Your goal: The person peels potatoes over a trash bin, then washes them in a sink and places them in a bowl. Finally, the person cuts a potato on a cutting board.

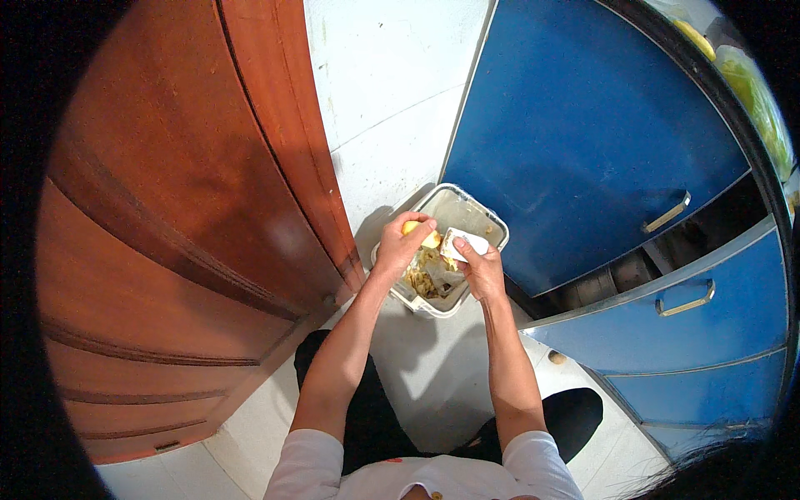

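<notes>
My left hand (397, 247) grips a pale yellow, rounded vegetable (432, 240) that looks like a peeled potato. In my right hand (484, 273) is a small white flat-sided tool (477, 241), possibly a peeler; bits of peel cling to its left edge, and any blade is hidden. The two hands are close together but apart, over a whitish plastic waste bin (498, 220). Brown and yellowish peelings (424, 285) lie inside the bin, along with what looks like clear plastic film (447, 278).
The bin stands in a corner by a white wall (387, 81). A reddish-brown wooden door (175, 206) rises on the left. Blue cabinet fronts (581, 137) are on the right, with a dark gap above one drawer (737, 281). A small brown roundish object (556, 357) lies on the floor.
</notes>
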`<state>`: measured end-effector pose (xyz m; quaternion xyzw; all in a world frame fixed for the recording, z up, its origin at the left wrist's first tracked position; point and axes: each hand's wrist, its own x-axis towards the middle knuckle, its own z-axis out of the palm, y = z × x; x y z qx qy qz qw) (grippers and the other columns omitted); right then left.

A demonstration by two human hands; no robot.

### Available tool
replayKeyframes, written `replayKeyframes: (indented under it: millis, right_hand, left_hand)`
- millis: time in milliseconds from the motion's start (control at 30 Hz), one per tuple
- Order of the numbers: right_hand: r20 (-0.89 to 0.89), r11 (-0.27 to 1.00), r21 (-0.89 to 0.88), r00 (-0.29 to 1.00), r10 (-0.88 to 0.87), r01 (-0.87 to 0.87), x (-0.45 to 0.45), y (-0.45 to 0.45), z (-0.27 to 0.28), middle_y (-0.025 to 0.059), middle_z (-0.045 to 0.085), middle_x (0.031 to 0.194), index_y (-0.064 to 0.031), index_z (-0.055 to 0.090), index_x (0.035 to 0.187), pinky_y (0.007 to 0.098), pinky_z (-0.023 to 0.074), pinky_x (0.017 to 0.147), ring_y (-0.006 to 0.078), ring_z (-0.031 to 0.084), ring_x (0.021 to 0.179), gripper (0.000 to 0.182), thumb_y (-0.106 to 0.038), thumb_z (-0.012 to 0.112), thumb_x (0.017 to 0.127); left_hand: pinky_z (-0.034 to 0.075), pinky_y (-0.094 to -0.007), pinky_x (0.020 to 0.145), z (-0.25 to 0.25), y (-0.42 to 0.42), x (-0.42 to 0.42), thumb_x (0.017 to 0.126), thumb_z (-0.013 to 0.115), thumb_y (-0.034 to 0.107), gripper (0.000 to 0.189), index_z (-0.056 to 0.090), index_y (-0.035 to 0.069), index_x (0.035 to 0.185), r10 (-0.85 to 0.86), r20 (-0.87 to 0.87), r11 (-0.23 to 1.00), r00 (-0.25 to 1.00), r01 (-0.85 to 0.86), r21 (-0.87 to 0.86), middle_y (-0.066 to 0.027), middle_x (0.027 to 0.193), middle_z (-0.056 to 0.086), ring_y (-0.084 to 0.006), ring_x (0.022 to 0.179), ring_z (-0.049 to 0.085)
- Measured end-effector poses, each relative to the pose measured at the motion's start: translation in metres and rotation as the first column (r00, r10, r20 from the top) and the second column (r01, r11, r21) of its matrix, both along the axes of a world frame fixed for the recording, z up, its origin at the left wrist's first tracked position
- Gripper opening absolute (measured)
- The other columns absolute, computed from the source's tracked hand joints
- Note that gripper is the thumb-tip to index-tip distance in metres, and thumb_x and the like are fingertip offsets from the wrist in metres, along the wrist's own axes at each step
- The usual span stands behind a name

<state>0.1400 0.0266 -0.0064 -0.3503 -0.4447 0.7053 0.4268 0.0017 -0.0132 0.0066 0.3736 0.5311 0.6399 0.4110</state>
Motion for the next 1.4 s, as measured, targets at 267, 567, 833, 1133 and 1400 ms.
replayKeyframes:
  millis: [267, 567, 833, 1133, 1400]
  right_hand:
    - [0.0, 0.997, -0.008, 0.997, -0.072, 0.072, -0.002, 0.0, -0.007, 0.0023, 0.058, 0.076, -0.0029, 0.058, 0.083, 0.022, 0.0421, 0.056, 0.0086, 0.053, 0.065, 0.018, -0.016, 0.061, 0.071]
    - [0.047, 0.999, 0.028, 0.998, -0.03, 0.029, -0.007, -0.006, 0.005, 0.0025, 0.058, 0.075, -0.0033, 0.058, 0.08, 0.0211, 0.0416, 0.053, 0.0082, 0.053, 0.062, 0.016, -0.016, 0.061, 0.071]
    - [0.127, 0.996, 0.089, 0.992, -0.021, 0.009, -0.003, -0.005, 0.009, 0.0035, 0.058, 0.075, -0.0016, 0.058, 0.081, 0.0214, 0.0432, 0.055, 0.01, 0.054, 0.067, 0.017, -0.016, 0.061, 0.072]
    - [-0.015, 0.993, 0.095, 0.997, -0.073, 0.074, -0.003, -0.006, 0.005, 0.0041, 0.058, 0.076, 0.0002, 0.058, 0.082, 0.0224, 0.0441, 0.059, 0.0106, 0.054, 0.066, 0.02, -0.017, 0.061, 0.072]
    - [0.179, 0.988, 0.151, 0.984, -0.001, -0.027, 0.002, -0.007, 0.013, 0.0036, 0.059, 0.078, -0.0026, 0.057, 0.085, 0.0224, 0.0443, 0.056, 0.0114, 0.056, 0.066, 0.019, -0.015, 0.06, 0.072]
  left_hand:
    - [0.041, -0.0208, 0.041, -0.007, 0.001, 0.001, 0.076, 0.053, 0.021, 0.021, 0.049, 0.001, 0.081, -0.086, 0.264, 0.995, 0.961, 0.096, -0.022, -0.0052, 0.067, 0.052, -0.0097, 0.055, 0.05]
    - [0.038, -0.0205, 0.039, -0.019, 0.002, 0.0, 0.08, 0.048, 0.018, 0.015, 0.047, 0.003, 0.083, 0.015, -0.206, 0.997, 0.978, 0.002, 0.082, -0.0039, 0.07, 0.051, -0.0081, 0.055, 0.048]
    - [0.038, -0.0202, 0.041, -0.015, 0.001, -0.003, 0.08, 0.046, 0.017, 0.014, 0.047, 0.003, 0.083, -0.05, -0.024, 0.994, 0.998, 0.052, 0.091, -0.0032, 0.069, 0.049, -0.008, 0.055, 0.047]
    - [0.036, -0.0194, 0.042, -0.007, -0.004, -0.002, 0.077, 0.048, 0.022, 0.015, 0.047, 0.007, 0.081, -0.169, 0.509, 0.982, 0.844, 0.187, 0.016, -0.0023, 0.071, 0.048, -0.0081, 0.057, 0.046]
    - [0.036, -0.0199, 0.044, -0.008, -0.002, -0.006, 0.078, 0.047, 0.017, 0.011, 0.045, 0.007, 0.082, -0.144, 0.105, 0.989, 0.984, 0.141, 0.03, -0.0013, 0.072, 0.047, -0.0066, 0.061, 0.045]
